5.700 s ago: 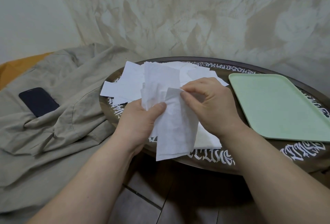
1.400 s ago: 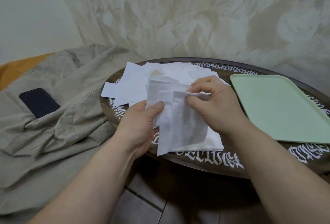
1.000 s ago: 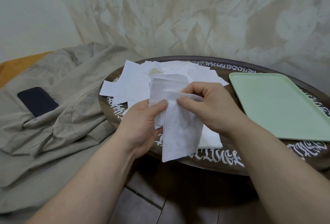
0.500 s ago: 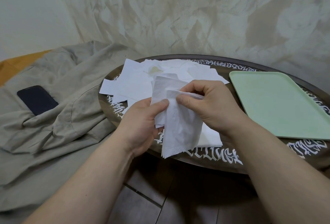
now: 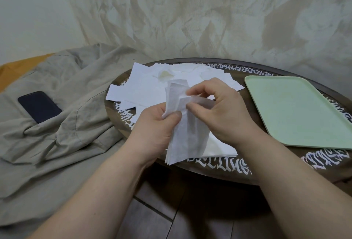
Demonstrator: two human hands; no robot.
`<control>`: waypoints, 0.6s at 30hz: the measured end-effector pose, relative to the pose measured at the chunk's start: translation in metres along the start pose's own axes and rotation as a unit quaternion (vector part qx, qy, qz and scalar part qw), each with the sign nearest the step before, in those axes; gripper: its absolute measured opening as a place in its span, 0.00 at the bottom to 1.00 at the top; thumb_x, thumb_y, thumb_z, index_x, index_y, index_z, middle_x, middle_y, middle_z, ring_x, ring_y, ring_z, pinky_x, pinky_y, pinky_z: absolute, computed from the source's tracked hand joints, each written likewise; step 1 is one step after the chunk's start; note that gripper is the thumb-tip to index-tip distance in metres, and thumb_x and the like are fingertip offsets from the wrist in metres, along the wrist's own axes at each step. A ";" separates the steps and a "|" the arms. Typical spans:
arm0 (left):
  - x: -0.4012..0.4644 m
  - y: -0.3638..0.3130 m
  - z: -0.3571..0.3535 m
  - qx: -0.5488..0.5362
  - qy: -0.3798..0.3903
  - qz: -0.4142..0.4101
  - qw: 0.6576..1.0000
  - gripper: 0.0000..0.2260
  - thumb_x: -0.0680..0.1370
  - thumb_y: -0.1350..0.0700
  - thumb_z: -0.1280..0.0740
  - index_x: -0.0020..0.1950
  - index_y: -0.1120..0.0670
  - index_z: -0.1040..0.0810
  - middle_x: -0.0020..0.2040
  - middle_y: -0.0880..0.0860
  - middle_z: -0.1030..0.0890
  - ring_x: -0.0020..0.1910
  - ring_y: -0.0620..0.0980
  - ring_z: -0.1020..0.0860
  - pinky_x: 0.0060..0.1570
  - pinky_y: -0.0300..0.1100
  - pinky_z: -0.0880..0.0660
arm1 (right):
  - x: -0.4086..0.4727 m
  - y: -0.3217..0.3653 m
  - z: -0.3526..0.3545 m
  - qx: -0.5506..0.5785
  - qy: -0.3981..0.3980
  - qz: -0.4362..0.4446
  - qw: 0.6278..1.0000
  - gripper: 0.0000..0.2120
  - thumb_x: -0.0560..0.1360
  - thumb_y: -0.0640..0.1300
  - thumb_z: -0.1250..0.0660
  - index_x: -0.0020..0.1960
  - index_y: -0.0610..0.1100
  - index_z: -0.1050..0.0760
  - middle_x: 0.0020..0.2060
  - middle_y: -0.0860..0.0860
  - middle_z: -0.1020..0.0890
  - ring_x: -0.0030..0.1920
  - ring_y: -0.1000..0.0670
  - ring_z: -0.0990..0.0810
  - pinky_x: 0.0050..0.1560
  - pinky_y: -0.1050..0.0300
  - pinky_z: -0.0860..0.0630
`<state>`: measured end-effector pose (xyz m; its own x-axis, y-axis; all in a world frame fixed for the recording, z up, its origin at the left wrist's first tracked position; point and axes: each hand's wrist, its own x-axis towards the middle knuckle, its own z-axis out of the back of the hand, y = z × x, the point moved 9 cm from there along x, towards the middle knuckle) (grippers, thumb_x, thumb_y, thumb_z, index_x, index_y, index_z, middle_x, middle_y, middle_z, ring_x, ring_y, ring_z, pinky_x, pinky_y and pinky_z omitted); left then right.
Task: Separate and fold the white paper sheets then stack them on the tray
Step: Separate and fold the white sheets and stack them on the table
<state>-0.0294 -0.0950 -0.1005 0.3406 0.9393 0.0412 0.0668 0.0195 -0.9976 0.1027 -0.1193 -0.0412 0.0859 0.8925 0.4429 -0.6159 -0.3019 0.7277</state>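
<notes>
Dark round table [image 5: 213, 168], loose white paper sheets [image 5: 144, 88], green tray [image 5: 297, 111]

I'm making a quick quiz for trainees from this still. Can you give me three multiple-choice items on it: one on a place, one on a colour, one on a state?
1. Where does the dark phone lie?
A. on the beige cloth left of the table
B. on the tray
C. on the loose sheets

2. What colour is the tray?
A. white
B. pale green
C. orange

3. What are the hands doing?
A. both rest flat on the table
B. only one touches paper
C. both pinch the held white sheets

Answers:
1 A: the phone sits among the cloth's folds, off the round table.
2 B: its bare surface is pale green.
3 C: the left hand grips the sheets with its thumb, and the right hand pinches a layer at the top.
</notes>
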 end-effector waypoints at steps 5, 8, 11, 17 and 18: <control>-0.001 -0.004 0.003 0.057 -0.013 -0.020 0.998 0.11 0.72 0.55 0.36 0.45 0.44 0.15 0.47 0.52 0.14 0.48 0.52 0.17 0.55 0.55 0.23 | -0.001 0.012 -0.005 -0.069 0.000 0.074 0.995 0.08 0.70 0.38 0.29 0.46 0.49 0.19 0.45 0.55 0.23 0.51 0.50 0.27 0.52 0.71 0.36; -0.001 -0.005 0.003 0.054 -0.010 -0.021 0.998 0.11 0.73 0.55 0.36 0.45 0.43 0.15 0.48 0.52 0.14 0.50 0.52 0.17 0.56 0.54 0.22 | -0.002 0.014 -0.003 -0.081 -0.019 0.098 0.992 0.06 0.68 0.39 0.30 0.43 0.49 0.20 0.43 0.53 0.22 0.49 0.49 0.27 0.51 0.70 0.36; -0.001 -0.005 0.003 0.043 -0.006 -0.023 0.999 0.11 0.73 0.55 0.36 0.46 0.44 0.15 0.49 0.52 0.14 0.50 0.52 0.17 0.54 0.52 0.22 | -0.004 0.019 -0.001 -0.093 -0.031 0.119 0.988 0.04 0.68 0.40 0.31 0.41 0.48 0.22 0.41 0.53 0.21 0.47 0.49 0.27 0.50 0.70 0.35; 0.000 -0.003 0.009 0.012 -0.014 -0.016 1.000 0.11 0.73 0.57 0.37 0.48 0.50 0.15 0.50 0.55 0.14 0.52 0.56 0.17 0.52 0.52 0.22 | -0.003 0.013 -0.004 -0.083 0.019 0.082 0.993 0.04 0.71 0.45 0.28 0.39 0.49 0.23 0.37 0.57 0.21 0.47 0.52 0.27 0.47 0.65 0.33; 0.000 -0.003 0.010 0.007 -0.016 -0.014 1.000 0.11 0.73 0.57 0.37 0.49 0.51 0.15 0.51 0.56 0.14 0.52 0.56 0.17 0.52 0.51 0.22 | -0.003 0.009 -0.005 -0.080 0.028 0.066 0.994 0.04 0.72 0.46 0.28 0.39 0.49 0.22 0.37 0.56 0.20 0.46 0.53 0.27 0.46 0.62 0.32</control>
<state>-0.0393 -0.0915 -0.0980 0.3085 0.9489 0.0667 0.0619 0.0499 -0.9968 0.0934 -0.1228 -0.0385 -0.0450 0.8671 0.4961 -0.7353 -0.3649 0.5710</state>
